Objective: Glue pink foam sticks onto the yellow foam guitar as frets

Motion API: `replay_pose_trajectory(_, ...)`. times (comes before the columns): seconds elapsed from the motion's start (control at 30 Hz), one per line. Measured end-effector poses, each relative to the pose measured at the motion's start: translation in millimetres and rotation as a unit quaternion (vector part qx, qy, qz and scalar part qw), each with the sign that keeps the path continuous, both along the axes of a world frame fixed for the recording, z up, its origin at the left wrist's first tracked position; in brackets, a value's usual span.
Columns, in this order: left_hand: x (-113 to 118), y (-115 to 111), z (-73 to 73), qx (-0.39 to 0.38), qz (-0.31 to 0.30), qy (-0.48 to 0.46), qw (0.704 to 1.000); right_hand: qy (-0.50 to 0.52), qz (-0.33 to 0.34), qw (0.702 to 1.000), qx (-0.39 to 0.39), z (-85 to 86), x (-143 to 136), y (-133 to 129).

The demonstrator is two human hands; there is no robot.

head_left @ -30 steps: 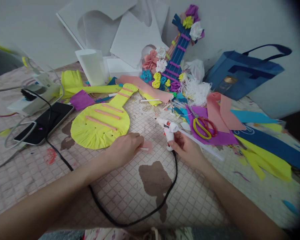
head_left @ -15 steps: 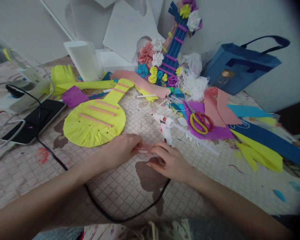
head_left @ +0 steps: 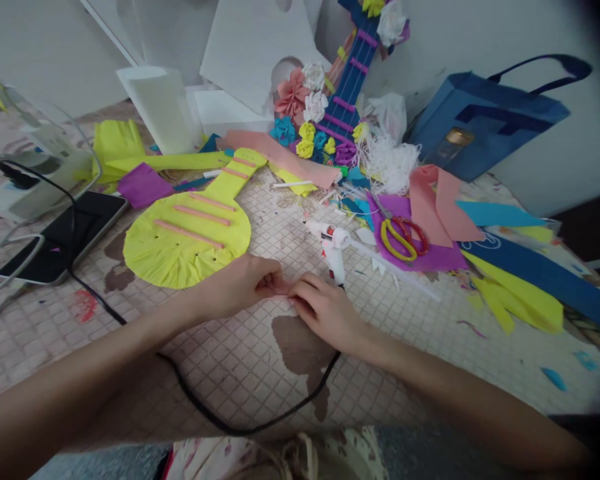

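Observation:
Between my two hands is a small pink paper strip (head_left: pixel 281 288), mostly covered by my fingers. My left hand (head_left: pixel 247 283) pinches its left end, fingers curled. On the other end, the fingertips of my right hand (head_left: pixel 325 310) press together. Just beyond my left hand lies a yellow paper-covered guitar shape (head_left: pixel 185 233) with pink strips across its body and neck. A white glue gun (head_left: pixel 333 247) rests on the table beyond my right hand, its black cord looping toward me. Scissors (head_left: pixel 403 239) with yellow and red handles lie on purple paper.
A decorated blue guitar (head_left: pixel 347 93) leans at the back amid paper flowers. To the right stands a blue bag (head_left: pixel 485 130) above pink, blue and yellow paper pieces. At left are a phone (head_left: pixel 65 237), a power strip (head_left: pixel 35 173) and cables. A white roll (head_left: pixel 157 107) stands behind.
My fingers have drawn closer together over the pink paper strip, covering more of it. My right hand has shifted slightly left. The view has tilted a little downward.

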State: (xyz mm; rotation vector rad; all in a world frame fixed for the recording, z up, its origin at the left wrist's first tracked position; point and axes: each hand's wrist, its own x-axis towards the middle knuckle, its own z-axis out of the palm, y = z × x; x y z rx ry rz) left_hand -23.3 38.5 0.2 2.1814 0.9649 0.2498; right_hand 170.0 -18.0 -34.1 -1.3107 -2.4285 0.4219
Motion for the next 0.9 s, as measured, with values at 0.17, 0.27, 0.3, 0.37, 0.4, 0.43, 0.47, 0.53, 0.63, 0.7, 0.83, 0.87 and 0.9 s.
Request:
replay_pose_trajectory(0.17,-10,2,0.2,-0.02,0.003,-0.008,1.0,0.006,-0.005,1.0,-0.01,-0.5,0,0)
replay_pose_trajectory(0.27,-15,-1,-0.4,-0.015,0.017,-0.012,1.0,0.009,-0.006,1.0,-0.012,-1.2,0,0)
replay_pose_trajectory(0.3,-15,-3,-1.0,-0.008,0.017,-0.009,1.0,0.011,-0.008,1.0,-0.013,-1.2,0,0)
replay_pose_trajectory(0.37,-15,-7,-3.2,0.02,0.013,0.01,1.0,0.016,-0.011,1.0,-0.015,-0.9,0,0)
replay_pose_trajectory(0.4,-14,-8,-4.7,0.037,0.013,0.019,0.999,0.017,-0.013,1.0,-0.017,-0.6,0,0)
replay_pose_trajectory(0.43,-14,-9,-6.4,0.053,0.014,0.026,0.998,0.018,-0.014,1.0,-0.019,-0.3,0,0)
replay_pose_trajectory(0.47,-13,-10,-8.0,0.065,0.014,0.028,0.997,0.019,-0.015,0.999,-0.021,-0.1,0,0)
replay_pose_trajectory(0.53,-13,-11,-10.7,0.073,0.008,0.019,0.997,0.02,-0.015,0.999,-0.024,-0.2,0,0)
replay_pose_trajectory(0.63,-12,-12,-12.0,0.065,-0.004,0.01,0.998,0.022,-0.012,0.999,-0.024,-0.6,-1,1)
replay_pose_trajectory(0.7,-12,-12,-11.2,0.065,-0.001,0.015,0.998,0.032,-0.009,0.999,-0.019,0.7,-1,1)
replay_pose_trajectory(0.83,-13,-13,-8.6,0.074,0.018,0.039,0.996,0.11,-0.014,0.994,0.013,8.2,7,-6)
replay_pose_trajectory(0.87,-13,-14,-8.5,0.078,0.02,0.042,0.996,0.128,-0.022,0.991,0.03,9.8,12,-9)
replay_pose_trajectory(0.9,-13,-14,-8.7,0.084,0.022,0.044,0.995,0.139,-0.037,0.988,0.049,10.8,17,-11)
